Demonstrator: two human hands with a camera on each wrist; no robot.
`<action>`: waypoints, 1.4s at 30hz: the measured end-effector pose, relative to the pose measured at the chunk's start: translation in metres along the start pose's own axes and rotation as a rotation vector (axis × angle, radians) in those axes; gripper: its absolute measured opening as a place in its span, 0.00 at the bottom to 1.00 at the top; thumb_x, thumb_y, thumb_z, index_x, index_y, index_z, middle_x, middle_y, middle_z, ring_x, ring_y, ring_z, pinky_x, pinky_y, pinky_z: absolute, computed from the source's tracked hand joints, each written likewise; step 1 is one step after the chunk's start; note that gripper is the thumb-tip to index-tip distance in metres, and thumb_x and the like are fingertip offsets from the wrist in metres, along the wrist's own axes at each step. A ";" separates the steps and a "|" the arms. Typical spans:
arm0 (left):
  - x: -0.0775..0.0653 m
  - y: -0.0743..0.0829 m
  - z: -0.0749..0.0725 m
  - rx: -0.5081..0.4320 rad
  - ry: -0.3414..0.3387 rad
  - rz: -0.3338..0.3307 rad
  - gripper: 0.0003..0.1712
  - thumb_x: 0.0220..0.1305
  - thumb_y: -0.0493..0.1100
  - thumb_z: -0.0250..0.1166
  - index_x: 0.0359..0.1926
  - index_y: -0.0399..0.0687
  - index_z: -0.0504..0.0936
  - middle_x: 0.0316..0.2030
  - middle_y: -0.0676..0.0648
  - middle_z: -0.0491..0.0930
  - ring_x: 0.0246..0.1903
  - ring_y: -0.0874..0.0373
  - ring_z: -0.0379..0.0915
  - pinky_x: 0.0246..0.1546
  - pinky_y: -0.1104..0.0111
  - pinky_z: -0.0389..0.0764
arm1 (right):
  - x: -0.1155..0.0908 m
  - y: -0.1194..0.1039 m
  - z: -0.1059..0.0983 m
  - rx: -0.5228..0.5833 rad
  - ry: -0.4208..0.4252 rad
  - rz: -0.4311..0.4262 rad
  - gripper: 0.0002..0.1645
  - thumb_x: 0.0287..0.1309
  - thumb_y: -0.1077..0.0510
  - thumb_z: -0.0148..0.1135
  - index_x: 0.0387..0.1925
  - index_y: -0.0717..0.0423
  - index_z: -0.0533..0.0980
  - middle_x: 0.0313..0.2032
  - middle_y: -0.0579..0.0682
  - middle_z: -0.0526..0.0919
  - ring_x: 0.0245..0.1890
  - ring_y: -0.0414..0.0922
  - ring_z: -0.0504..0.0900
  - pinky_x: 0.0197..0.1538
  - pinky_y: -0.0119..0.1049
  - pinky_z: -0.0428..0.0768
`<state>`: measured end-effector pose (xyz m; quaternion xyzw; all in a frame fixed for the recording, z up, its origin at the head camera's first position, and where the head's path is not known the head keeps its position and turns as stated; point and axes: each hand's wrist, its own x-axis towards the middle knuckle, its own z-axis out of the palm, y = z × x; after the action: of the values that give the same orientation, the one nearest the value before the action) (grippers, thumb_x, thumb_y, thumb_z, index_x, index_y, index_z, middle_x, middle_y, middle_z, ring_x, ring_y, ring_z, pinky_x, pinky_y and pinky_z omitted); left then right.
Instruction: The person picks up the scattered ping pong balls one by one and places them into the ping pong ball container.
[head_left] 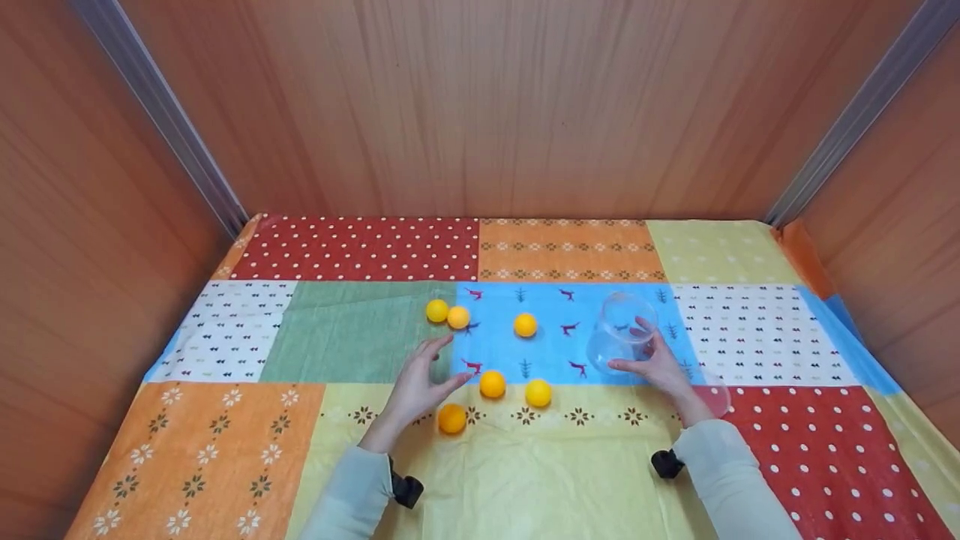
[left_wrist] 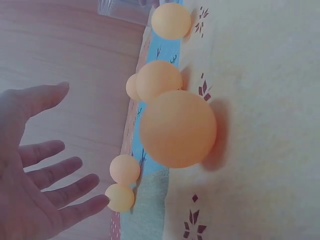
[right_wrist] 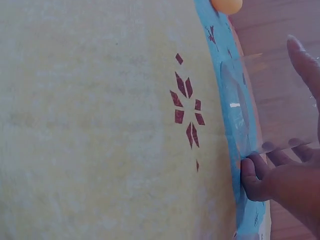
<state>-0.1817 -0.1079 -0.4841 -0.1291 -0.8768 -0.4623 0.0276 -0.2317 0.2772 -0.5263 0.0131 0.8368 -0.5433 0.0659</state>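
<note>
My right hand (head_left: 660, 367) holds a clear plastic cup (head_left: 619, 341) on the blue patch of the cloth, thumb on the near side and fingers on the right side. In the right wrist view the cup (right_wrist: 280, 105) lies between the thumb and the other fingers. My left hand (head_left: 416, 390) is spread with nothing in it, beside several orange table tennis balls. The nearest ones are an orange ball (head_left: 452, 418) and another ball (head_left: 492, 384). A yellower ball (head_left: 538, 393) lies to their right. Farther back are a single ball (head_left: 525, 325) and two adjacent balls (head_left: 437, 310).
A patchwork-patterned cloth (head_left: 202, 450) covers the table. Next to my right forearm lies a clear round disc (head_left: 716, 397), partly hidden by the arm. Wood-grain panels (head_left: 487, 112) enclose the back and both sides.
</note>
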 end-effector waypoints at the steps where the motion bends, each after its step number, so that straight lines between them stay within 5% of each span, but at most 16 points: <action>1: -0.001 -0.001 0.000 -0.007 -0.008 0.001 0.35 0.52 0.49 0.65 0.59 0.43 0.65 0.54 0.42 0.67 0.48 0.43 0.65 0.49 0.53 0.68 | 0.001 0.000 0.000 -0.005 -0.003 0.000 0.61 0.37 0.48 0.72 0.67 0.52 0.44 0.63 0.62 0.52 0.63 0.62 0.45 0.60 0.57 0.48; 11: -0.013 -0.007 -0.001 -0.004 -0.141 -0.111 0.36 0.51 0.53 0.65 0.59 0.43 0.66 0.54 0.44 0.66 0.48 0.45 0.64 0.49 0.55 0.68 | 0.011 0.006 0.006 0.039 -0.031 -0.015 0.55 0.39 0.49 0.71 0.65 0.54 0.50 0.64 0.62 0.50 0.64 0.59 0.45 0.61 0.55 0.49; 25: -0.017 -0.016 0.004 0.055 -0.297 -0.154 0.39 0.44 0.50 0.71 0.55 0.37 0.68 0.48 0.39 0.70 0.42 0.46 0.66 0.45 0.58 0.71 | 0.011 0.004 0.009 0.038 -0.030 0.002 0.51 0.41 0.52 0.70 0.64 0.51 0.52 0.65 0.62 0.48 0.64 0.60 0.44 0.61 0.56 0.47; 42: -0.014 -0.018 0.006 0.095 -0.328 -0.114 0.24 0.37 0.41 0.75 0.36 0.36 0.76 0.29 0.46 0.72 0.28 0.54 0.65 0.32 0.65 0.69 | 0.011 0.005 0.012 0.036 -0.004 0.029 0.52 0.39 0.52 0.71 0.63 0.50 0.52 0.63 0.64 0.50 0.63 0.61 0.47 0.61 0.55 0.50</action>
<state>-0.1726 -0.1157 -0.5045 -0.1517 -0.8964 -0.3937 -0.1360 -0.2413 0.2678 -0.5364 0.0254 0.8265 -0.5573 0.0752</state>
